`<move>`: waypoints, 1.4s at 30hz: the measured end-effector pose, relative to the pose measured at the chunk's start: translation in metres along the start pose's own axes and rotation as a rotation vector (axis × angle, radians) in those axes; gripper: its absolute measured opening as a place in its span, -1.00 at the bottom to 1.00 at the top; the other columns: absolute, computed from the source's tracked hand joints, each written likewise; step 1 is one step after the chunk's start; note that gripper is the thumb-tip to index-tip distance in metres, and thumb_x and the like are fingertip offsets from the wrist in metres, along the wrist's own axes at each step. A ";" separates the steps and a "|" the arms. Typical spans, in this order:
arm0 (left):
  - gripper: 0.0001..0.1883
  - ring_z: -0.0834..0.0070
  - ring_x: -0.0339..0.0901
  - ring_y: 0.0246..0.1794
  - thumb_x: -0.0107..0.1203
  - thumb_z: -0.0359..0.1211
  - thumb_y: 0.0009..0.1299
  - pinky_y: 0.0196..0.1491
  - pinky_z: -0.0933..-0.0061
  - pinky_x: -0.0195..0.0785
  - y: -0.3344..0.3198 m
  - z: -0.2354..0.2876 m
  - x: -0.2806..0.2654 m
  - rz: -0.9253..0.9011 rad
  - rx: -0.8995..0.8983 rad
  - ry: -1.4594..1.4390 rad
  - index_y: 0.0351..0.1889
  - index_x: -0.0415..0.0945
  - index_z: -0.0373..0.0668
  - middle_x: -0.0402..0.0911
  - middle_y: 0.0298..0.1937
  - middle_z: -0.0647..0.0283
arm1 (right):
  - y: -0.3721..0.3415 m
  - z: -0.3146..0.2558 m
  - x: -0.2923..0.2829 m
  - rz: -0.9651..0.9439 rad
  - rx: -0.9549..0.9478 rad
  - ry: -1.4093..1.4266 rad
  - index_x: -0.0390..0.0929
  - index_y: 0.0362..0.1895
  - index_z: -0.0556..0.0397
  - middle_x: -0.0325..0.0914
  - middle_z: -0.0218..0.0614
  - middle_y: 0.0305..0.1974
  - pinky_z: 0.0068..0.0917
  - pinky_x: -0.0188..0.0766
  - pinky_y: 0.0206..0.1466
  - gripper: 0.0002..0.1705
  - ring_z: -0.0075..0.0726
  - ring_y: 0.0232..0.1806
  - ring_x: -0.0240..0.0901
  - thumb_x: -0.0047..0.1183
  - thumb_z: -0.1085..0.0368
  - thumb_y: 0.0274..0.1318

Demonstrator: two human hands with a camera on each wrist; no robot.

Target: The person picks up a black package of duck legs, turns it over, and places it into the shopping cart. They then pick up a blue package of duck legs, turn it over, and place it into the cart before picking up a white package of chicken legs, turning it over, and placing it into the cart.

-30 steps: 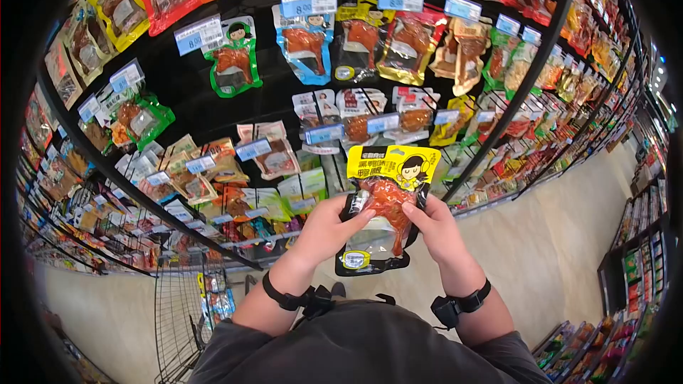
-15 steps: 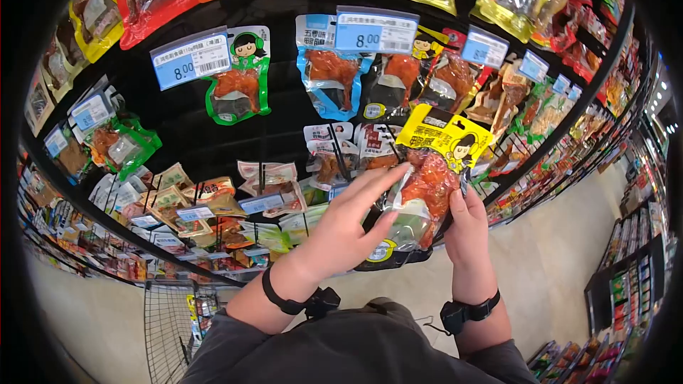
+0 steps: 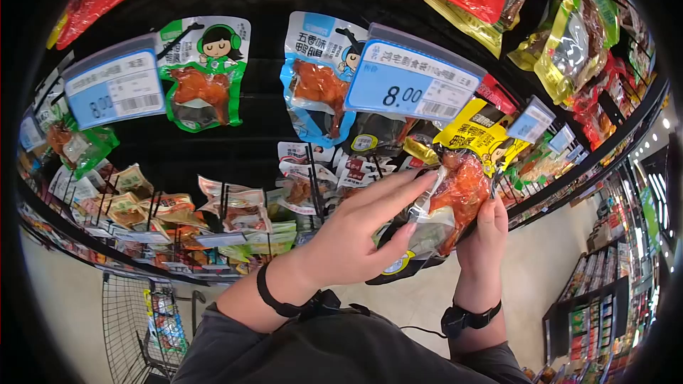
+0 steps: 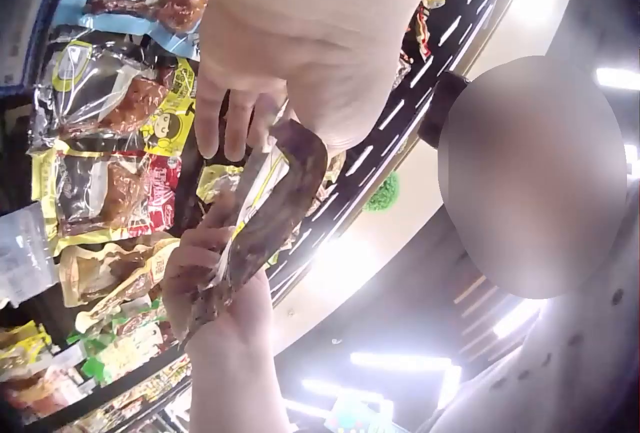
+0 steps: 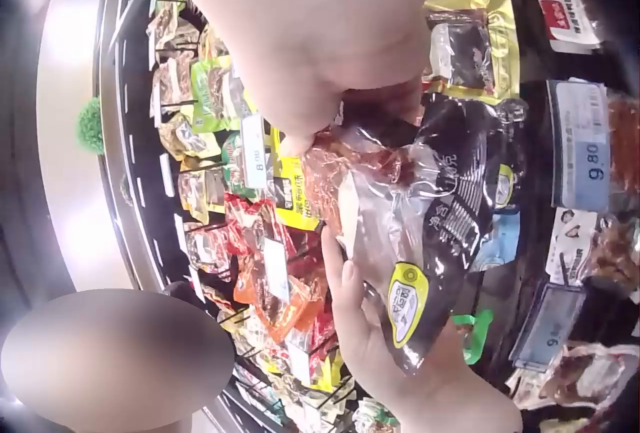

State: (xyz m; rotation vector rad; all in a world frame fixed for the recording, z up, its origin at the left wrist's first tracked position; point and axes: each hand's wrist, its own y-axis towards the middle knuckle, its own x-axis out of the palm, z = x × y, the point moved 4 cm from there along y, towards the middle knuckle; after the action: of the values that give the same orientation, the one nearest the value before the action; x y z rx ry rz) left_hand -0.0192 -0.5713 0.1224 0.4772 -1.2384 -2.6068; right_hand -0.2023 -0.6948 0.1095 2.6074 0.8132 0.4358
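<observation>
- The right hand [image 3: 484,238] grips a yellow-topped, black plastic pouch [image 3: 462,188] with a clear window and reddish-brown meat inside, by its right edge; thumb on the front, fingers bent behind.
- The left hand [image 3: 348,231] lies open at the left side, fingers nearly straight against the film, thumb spread lower down.
- The pouch sits tilted between both hands, before the racks; it looks fairly light, its glossy film perhaps slippery, the meat firm, the borders bendy; the side edges around the meat seem the surest hold.
- Beyond hang a blue-edged pouch [image 3: 299,103], a green-edged pouch [image 3: 206,92] and a blue-and-white price label [image 3: 405,89]; a black wire cart [image 3: 122,323] stands lower left.
</observation>
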 end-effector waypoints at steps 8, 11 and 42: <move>-0.37 0.14 0.37 0.32 0.07 -0.53 0.28 0.35 0.30 0.14 0.010 -0.021 0.003 -0.019 -0.089 -0.124 0.37 0.27 -0.36 0.39 0.32 -0.10 | 0.025 0.003 -0.010 -0.040 0.008 -0.035 0.28 0.28 0.29 0.46 -0.12 0.19 -0.22 0.38 0.25 -0.25 -0.19 0.18 0.47 0.01 -0.12 0.31; -0.35 0.18 0.32 0.38 0.07 -0.52 0.29 0.39 0.30 0.08 0.011 -0.026 0.004 -0.022 -0.109 -0.191 0.39 0.23 -0.35 0.36 0.36 -0.05 | 0.032 0.002 -0.005 -0.070 0.004 -0.027 0.27 0.28 0.30 0.46 -0.12 0.19 -0.22 0.38 0.26 -0.22 -0.19 0.18 0.46 0.03 -0.13 0.29; -0.28 -0.04 0.24 0.36 0.07 -0.41 0.36 0.37 0.22 0.10 0.045 -0.050 0.006 0.083 -0.329 0.448 0.47 0.02 -0.27 0.27 0.33 -0.15 | 0.132 0.065 -0.026 -0.115 0.209 -0.364 0.44 0.13 0.18 0.60 -0.27 -0.06 -0.49 0.55 -0.14 -0.59 -0.45 -0.11 0.59 -0.01 0.14 0.38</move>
State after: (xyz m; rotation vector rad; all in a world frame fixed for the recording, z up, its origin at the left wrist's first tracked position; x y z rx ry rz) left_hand -0.0039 -0.6366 0.1265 0.8589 -0.6597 -2.3822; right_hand -0.1335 -0.8278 0.1046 2.6905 0.9126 -0.1629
